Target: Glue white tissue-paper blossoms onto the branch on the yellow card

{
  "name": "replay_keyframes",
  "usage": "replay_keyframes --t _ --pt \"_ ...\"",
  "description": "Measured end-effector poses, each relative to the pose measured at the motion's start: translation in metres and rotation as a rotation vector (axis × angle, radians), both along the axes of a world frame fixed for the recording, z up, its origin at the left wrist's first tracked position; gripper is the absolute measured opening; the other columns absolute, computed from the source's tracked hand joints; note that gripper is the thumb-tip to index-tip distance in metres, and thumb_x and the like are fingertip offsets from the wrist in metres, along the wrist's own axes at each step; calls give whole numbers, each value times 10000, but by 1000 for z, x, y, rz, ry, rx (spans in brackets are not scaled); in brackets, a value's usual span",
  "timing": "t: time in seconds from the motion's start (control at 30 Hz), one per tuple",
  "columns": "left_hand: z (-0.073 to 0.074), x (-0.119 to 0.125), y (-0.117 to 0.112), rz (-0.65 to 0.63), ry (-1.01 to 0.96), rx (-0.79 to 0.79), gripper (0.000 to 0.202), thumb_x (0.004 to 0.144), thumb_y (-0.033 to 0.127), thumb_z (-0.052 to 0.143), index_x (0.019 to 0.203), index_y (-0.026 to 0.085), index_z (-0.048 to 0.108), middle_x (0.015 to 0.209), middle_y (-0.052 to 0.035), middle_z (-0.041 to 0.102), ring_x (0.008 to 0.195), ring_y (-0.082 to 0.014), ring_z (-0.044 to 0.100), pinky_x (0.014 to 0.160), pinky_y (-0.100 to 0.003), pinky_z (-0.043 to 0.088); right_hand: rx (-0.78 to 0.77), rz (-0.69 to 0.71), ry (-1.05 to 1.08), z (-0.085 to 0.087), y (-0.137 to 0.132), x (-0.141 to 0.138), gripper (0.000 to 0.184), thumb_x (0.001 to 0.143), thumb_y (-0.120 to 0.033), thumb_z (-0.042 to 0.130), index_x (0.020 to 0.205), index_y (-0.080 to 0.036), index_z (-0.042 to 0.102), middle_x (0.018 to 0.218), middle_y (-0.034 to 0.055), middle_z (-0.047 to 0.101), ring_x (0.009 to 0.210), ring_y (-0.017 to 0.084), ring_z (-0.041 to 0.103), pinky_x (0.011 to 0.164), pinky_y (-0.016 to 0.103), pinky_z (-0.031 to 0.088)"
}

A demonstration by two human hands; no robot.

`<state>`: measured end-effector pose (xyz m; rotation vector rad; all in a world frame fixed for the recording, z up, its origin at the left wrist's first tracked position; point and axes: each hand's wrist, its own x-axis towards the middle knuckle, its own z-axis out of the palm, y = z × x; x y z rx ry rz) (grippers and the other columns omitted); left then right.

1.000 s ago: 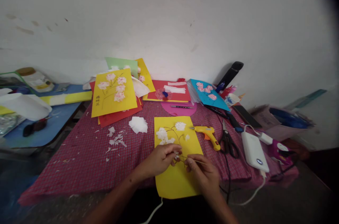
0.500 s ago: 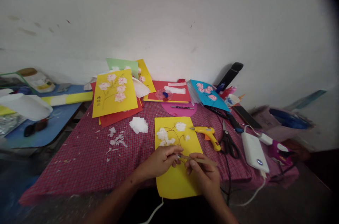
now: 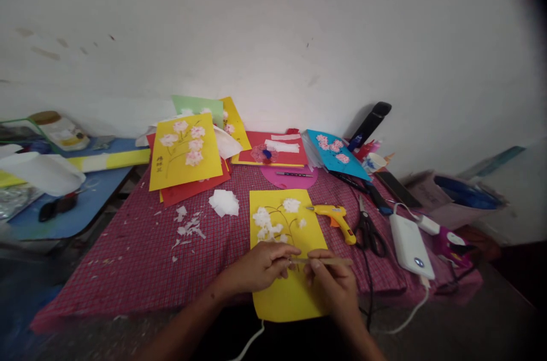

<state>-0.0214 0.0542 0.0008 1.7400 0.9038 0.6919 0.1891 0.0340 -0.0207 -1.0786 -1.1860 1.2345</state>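
A yellow sheet of paper (image 3: 290, 298) lies in front of me, with white paper blossoms (image 3: 262, 218) on thin brown drawn branches. Above its middle, my right hand (image 3: 335, 281) grips a slim tan stick (image 3: 333, 261), held nearly level and pointing left. My left hand (image 3: 265, 264) is closed in a pinch at the stick's tip; what its fingers hold is hidden. Beside the sheet lies a stack of white paper pieces (image 3: 224, 202), with torn scraps (image 3: 191, 229) further left. A yellow glue gun (image 3: 335, 216) touches the sheet's right edge.
Black scissors (image 3: 370, 230) and a white power bank (image 3: 411, 247) with cables lie to the right. Finished flower cards, one yellow (image 3: 186, 150) and one blue (image 3: 337, 153), rest at the back. A pen (image 3: 294, 173) lies on a pink disc (image 3: 277, 180).
Both hands have moved slightly down toward me. The stick has turned to nearly level, and the white bit seen at my left fingertips is now hidden.
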Motion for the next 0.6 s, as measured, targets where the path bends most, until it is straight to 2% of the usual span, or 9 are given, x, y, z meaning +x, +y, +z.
replay_keyframes --t 0.1,0.37,0.47,0.6 --pt "1 0 0 -21 -9 -35 327 1005 310 452 1265 204 619 910 -47 716 721 -123 669 715 -241 510 21 62 -40 1 -1 8 168 848 -343 730 916 -189 735 726 55 699 534 169 644 508 285 533" --pt "4 0 0 -64 -109 -197 313 992 329 470 1232 203 627 971 -60 705 700 -118 659 682 -251 520 72 30 -132 0 -1 14 160 842 -353 735 842 -192 744 781 62 705 534 174 663 509 286 543" --pt "3 1 0 -70 -139 -248 316 978 316 484 1232 188 624 972 -60 705 680 -112 656 680 -254 521 87 15 -143 -1 0 14 142 842 -340 735 840 -197 735 770 54 701 522 165 653 501 279 536" --pt "-1 1 -1 -67 -112 -250 313 966 285 486 1218 190 645 949 -60 720 686 -118 664 676 -250 520 117 -35 -179 -2 0 12 196 853 -335 723 713 -198 702 695 39 673 531 158 638 493 260 518"
